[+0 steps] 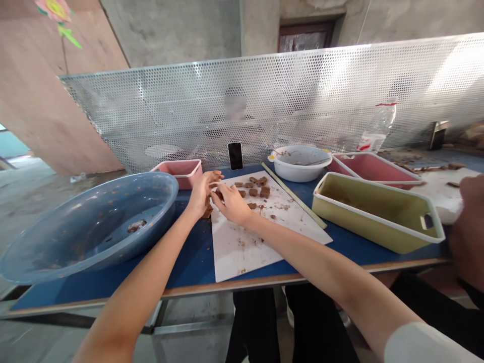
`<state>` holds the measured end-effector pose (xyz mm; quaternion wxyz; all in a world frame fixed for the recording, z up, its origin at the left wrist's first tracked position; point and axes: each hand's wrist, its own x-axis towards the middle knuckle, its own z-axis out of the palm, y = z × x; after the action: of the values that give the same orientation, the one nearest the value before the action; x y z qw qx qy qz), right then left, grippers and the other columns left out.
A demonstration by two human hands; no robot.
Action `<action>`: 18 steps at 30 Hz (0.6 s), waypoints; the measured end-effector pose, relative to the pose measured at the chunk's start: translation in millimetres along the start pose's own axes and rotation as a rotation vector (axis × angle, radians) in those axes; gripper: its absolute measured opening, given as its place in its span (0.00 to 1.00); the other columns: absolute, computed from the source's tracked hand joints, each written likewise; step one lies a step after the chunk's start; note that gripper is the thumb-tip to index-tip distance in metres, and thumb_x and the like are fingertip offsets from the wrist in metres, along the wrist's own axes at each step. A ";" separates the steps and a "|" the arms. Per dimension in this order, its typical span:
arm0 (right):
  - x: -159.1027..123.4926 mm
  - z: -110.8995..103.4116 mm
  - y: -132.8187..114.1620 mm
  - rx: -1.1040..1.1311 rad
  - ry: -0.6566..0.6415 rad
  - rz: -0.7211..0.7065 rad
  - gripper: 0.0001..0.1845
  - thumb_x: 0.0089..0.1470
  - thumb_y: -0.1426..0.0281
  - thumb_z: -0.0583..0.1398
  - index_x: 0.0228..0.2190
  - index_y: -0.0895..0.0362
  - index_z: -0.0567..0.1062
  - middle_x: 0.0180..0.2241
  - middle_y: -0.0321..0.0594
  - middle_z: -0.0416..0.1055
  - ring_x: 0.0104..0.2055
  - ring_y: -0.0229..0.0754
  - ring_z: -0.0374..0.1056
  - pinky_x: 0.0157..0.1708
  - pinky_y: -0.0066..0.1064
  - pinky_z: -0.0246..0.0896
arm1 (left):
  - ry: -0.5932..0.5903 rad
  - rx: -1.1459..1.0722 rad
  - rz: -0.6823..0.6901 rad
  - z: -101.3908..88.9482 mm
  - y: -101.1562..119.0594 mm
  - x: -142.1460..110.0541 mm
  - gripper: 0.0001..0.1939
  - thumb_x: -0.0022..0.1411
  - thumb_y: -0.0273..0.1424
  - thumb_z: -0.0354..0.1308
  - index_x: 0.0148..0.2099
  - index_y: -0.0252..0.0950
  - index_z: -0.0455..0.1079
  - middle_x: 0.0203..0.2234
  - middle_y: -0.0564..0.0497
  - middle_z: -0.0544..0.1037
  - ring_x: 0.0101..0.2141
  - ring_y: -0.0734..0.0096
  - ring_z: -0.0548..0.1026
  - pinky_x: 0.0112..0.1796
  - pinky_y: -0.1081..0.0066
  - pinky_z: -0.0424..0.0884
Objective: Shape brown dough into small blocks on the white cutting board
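- Pieces point(265, 192): brown, in loose rows on the board point(242, 262), beyond the right fingers and to their right; the nearest lie just beside the knuckles.
- Lower block point(206, 212): brown, under the left hand, by the board's left edge.
- Fingers: left hand point(201, 195) — bent, partly spread; right hand point(232, 204) — bent inward, meeting the left fingers. Brown material shows at the fingertips; whether either hand grips it cannot be told.
- Edges: the board's left edge passes near the fingers. The basin point(113, 217) lies left of them, the pink bin point(195, 177) just beyond the left fingers, the strip point(295, 196) well to the right.
- Room: crumbs and smears mark the board surface on the near side of the right fingers.
- Pose: forearms converge forward; the left passes between basin and board, the right crosses above the board, back of hand up.
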<state>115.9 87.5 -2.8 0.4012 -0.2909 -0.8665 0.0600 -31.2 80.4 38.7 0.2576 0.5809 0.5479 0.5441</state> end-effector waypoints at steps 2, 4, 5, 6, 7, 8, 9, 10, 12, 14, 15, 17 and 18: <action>-1.1 0.3 -0.5 -0.031 -0.010 -0.008 0.15 0.84 0.63 0.48 0.47 0.55 0.71 0.45 0.45 0.79 0.47 0.49 0.73 0.52 0.41 0.57 | -0.059 -0.114 -0.111 10.1 4.7 -5.8 0.28 0.83 0.45 0.45 0.67 0.36 0.78 0.54 0.42 0.88 0.56 0.52 0.85 0.56 0.58 0.83; -1.7 0.2 -0.5 -0.076 -0.028 -0.003 0.16 0.84 0.63 0.47 0.50 0.55 0.71 0.50 0.49 0.78 0.52 0.52 0.73 0.53 0.42 0.56 | -0.064 -0.237 -0.172 17.5 6.1 -9.6 0.28 0.84 0.47 0.46 0.69 0.36 0.76 0.53 0.41 0.88 0.57 0.51 0.86 0.57 0.56 0.83; -1.8 0.0 -0.6 -0.091 -0.034 -0.002 0.16 0.84 0.63 0.47 0.52 0.56 0.72 0.53 0.51 0.77 0.55 0.53 0.72 0.53 0.42 0.56 | -0.051 -0.298 -0.199 20.2 6.0 -10.5 0.27 0.84 0.45 0.46 0.70 0.36 0.75 0.52 0.42 0.89 0.57 0.52 0.86 0.58 0.56 0.83; -1.8 -0.3 -0.9 -0.102 -0.039 -0.003 0.17 0.84 0.64 0.47 0.53 0.57 0.72 0.55 0.52 0.76 0.58 0.54 0.71 0.54 0.43 0.56 | -0.035 -0.351 -0.223 22.3 5.5 -10.8 0.26 0.85 0.43 0.45 0.70 0.36 0.74 0.52 0.42 0.89 0.59 0.52 0.85 0.59 0.55 0.83; -1.9 -0.6 -1.6 -0.111 -0.043 -0.004 0.17 0.84 0.64 0.48 0.55 0.57 0.73 0.57 0.54 0.75 0.60 0.55 0.70 0.54 0.43 0.56 | -0.018 -0.402 -0.245 23.8 4.8 -10.7 0.25 0.86 0.41 0.44 0.70 0.36 0.73 0.53 0.42 0.89 0.60 0.54 0.85 0.60 0.55 0.83; -2.0 -1.2 -2.7 -0.118 -0.050 -0.008 0.17 0.83 0.65 0.48 0.56 0.58 0.74 0.58 0.55 0.75 0.62 0.56 0.69 0.54 0.44 0.56 | 0.001 -0.453 -0.264 24.8 4.0 -10.2 0.24 0.87 0.39 0.43 0.70 0.36 0.72 0.53 0.43 0.89 0.62 0.55 0.84 0.62 0.56 0.82; -2.4 -2.0 -4.5 -0.124 -0.060 -0.016 0.17 0.83 0.65 0.49 0.57 0.58 0.75 0.58 0.55 0.74 0.62 0.56 0.68 0.55 0.45 0.56 | 0.018 -0.508 -0.283 25.1 3.1 -9.5 0.22 0.87 0.37 0.43 0.69 0.36 0.72 0.54 0.44 0.89 0.63 0.57 0.84 0.63 0.57 0.81; -2.8 -3.5 -6.7 -0.129 -0.070 -0.029 0.18 0.82 0.65 0.50 0.57 0.58 0.76 0.59 0.56 0.74 0.62 0.57 0.68 0.55 0.46 0.57 | 0.034 -0.569 -0.302 24.9 2.4 -8.9 0.21 0.87 0.35 0.43 0.68 0.37 0.73 0.54 0.45 0.89 0.64 0.59 0.83 0.64 0.59 0.81; -3.6 -10.1 -11.6 -0.149 -0.079 -0.066 0.19 0.81 0.64 0.52 0.59 0.59 0.77 0.60 0.57 0.73 0.61 0.58 0.68 0.57 0.48 0.58 | 0.076 -0.719 -0.342 23.0 1.9 -8.3 0.18 0.87 0.31 0.46 0.64 0.37 0.75 0.54 0.46 0.89 0.63 0.64 0.84 0.63 0.64 0.81; -3.8 -25.3 -13.6 -0.191 -0.066 -0.078 0.20 0.79 0.63 0.55 0.62 0.59 0.76 0.62 0.58 0.73 0.62 0.61 0.67 0.60 0.52 0.60 | 0.116 -0.896 -0.397 20.2 3.5 -9.3 0.13 0.86 0.29 0.49 0.58 0.37 0.76 0.51 0.46 0.89 0.59 0.66 0.86 0.59 0.69 0.83; -3.7 -37.3 -11.8 -0.219 -0.052 -0.061 0.21 0.77 0.63 0.56 0.62 0.58 0.77 0.62 0.59 0.73 0.63 0.62 0.67 0.61 0.53 0.60 | 0.141 -0.997 -0.423 18.8 5.0 -10.5 0.12 0.85 0.29 0.51 0.56 0.36 0.76 0.50 0.45 0.89 0.56 0.66 0.87 0.57 0.70 0.84; -4.1 -71.7 -0.1 -0.261 -0.040 0.000 0.20 0.75 0.64 0.59 0.61 0.58 0.78 0.60 0.58 0.75 0.62 0.62 0.69 0.62 0.53 0.63 | 0.176 -1.211 -0.468 17.1 9.0 -14.5 0.10 0.85 0.29 0.52 0.55 0.35 0.75 0.48 0.42 0.89 0.54 0.61 0.89 0.54 0.66 0.87; -5.3 -93.8 10.3 -0.274 -0.036 0.033 0.20 0.75 0.64 0.59 0.61 0.59 0.78 0.59 0.58 0.76 0.61 0.62 0.70 0.62 0.52 0.65 | 0.194 -1.300 -0.486 16.8 11.1 -17.3 0.11 0.85 0.30 0.51 0.56 0.34 0.75 0.48 0.39 0.89 0.55 0.56 0.89 0.53 0.62 0.88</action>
<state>191.8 80.9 53.2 0.3408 -0.3559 -0.8689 -0.0472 -8.6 66.6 38.0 0.6171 0.1185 0.2463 0.7379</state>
